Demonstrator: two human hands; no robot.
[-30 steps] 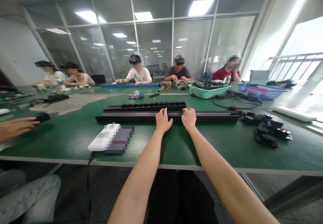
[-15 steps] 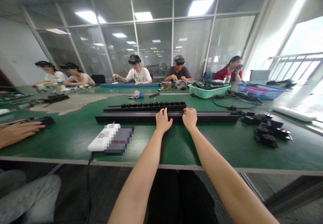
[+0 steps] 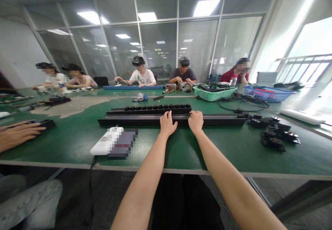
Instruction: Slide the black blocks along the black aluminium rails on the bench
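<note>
A long black rail lies crosswise on the green table in front of me. My left hand is closed over it near the middle, fingers bent across the top and thumb out to the right. A short way to the right, my right hand grips the same rail with curled fingers; its fingertips are partly hidden. Just behind lies a shorter black strip carrying a row of small black parts.
Several loose black pieces lie at right. A white device with a cable and a dark pad sit at front left. A co-worker's hand is at far left. Farther back stand a green basket and a blue basket.
My right hand has shifted very slightly to the right along the rail. My left hand and the rail stay in place. The co-worker's hand at far left has moved a little.
</note>
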